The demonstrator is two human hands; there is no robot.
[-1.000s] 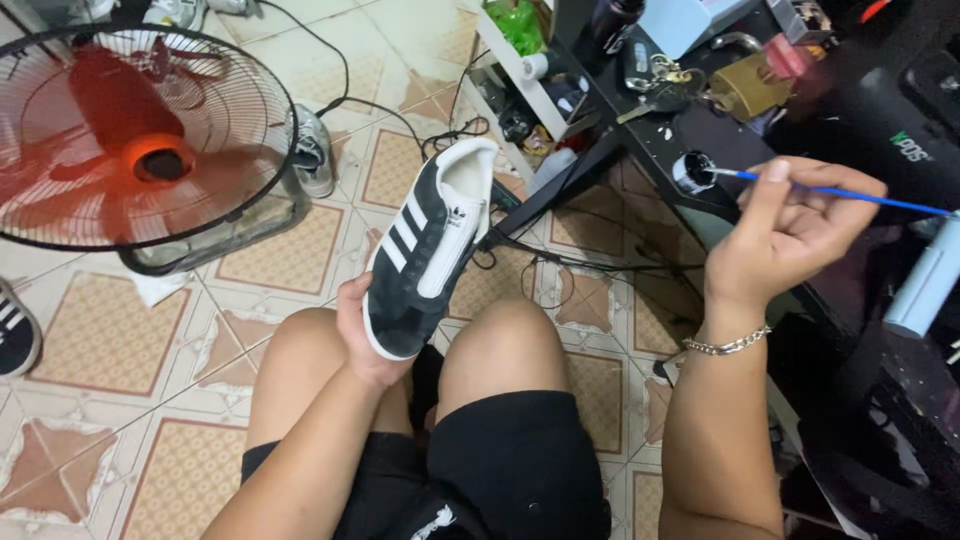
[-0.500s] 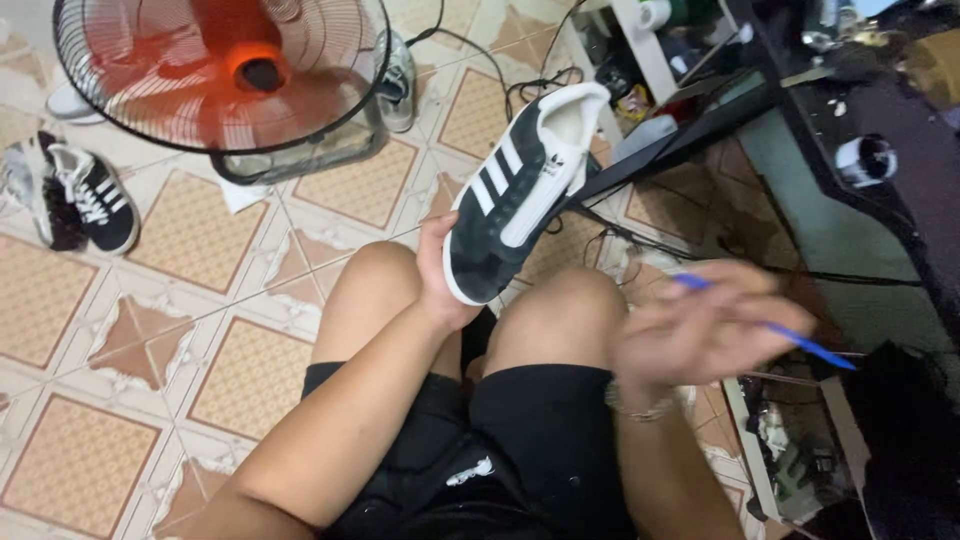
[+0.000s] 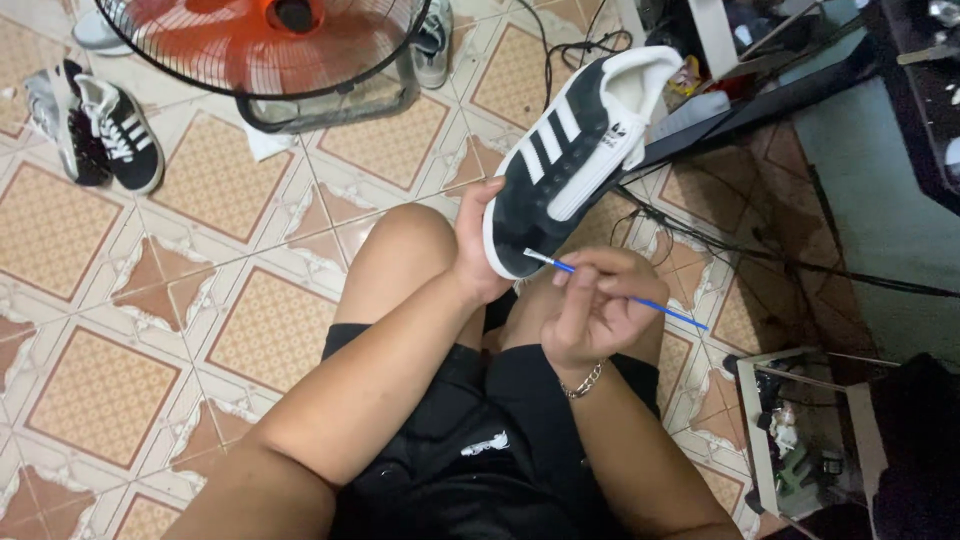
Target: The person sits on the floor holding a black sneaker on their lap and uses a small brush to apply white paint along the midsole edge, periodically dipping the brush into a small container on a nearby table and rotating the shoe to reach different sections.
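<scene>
Your left hand [image 3: 478,250] grips the black sneaker [image 3: 575,150] at its toe, while your right hand [image 3: 598,300] pinches the blue brush [image 3: 620,293], its tip touching the toe.

The left hand [image 3: 478,245] grips the toe of a black suede sneaker with white stripes [image 3: 575,150] above the knees. Just right of it, the right hand [image 3: 595,300] pinches a thin blue-handled brush [image 3: 620,293], tip touching the toe. Behind stands an orange-bladed wire-cage fan [image 3: 270,50] on the tiled floor [image 3: 100,380]; to its left lies a pair of black-and-white sneakers [image 3: 100,135].

Left hand [image 3: 478,240] gripping, right hand [image 3: 598,305] pinching, both raised.
</scene>
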